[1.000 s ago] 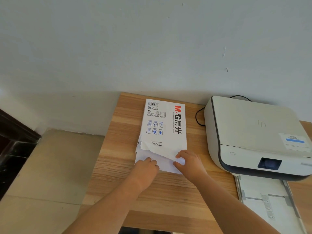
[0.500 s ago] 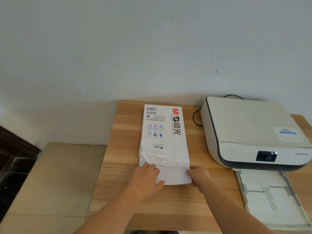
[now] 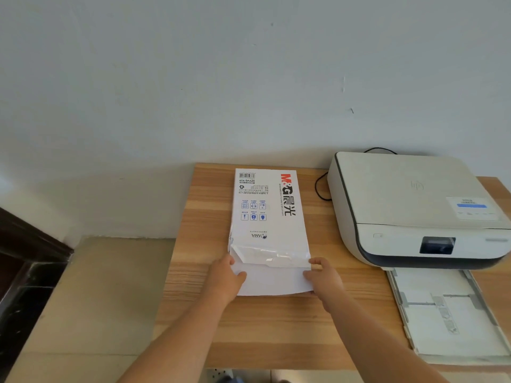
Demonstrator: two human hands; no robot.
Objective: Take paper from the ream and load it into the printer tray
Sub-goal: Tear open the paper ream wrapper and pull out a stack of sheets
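A white ream of paper (image 3: 265,205) with red and black print lies lengthwise on the wooden desk (image 3: 271,327). Its near end is open, and a stack of white sheets (image 3: 273,280) sticks out toward me. My left hand (image 3: 225,277) grips the left edge of those sheets. My right hand (image 3: 322,275) grips their right edge beside the wrapper's folded flap. To the right stands a white printer (image 3: 409,205), with its paper tray (image 3: 448,313) pulled out toward the desk's front edge.
A black cable (image 3: 320,186) loops between the ream and the printer. The wall runs right behind the desk. Left of the desk the floor drops away, with a dark wooden frame (image 3: 25,261) at the far left.
The wrapper flap has been folded back and more of the sheets now stick out of the ream. Both hands have shifted from the flap to the sides of the sheets.
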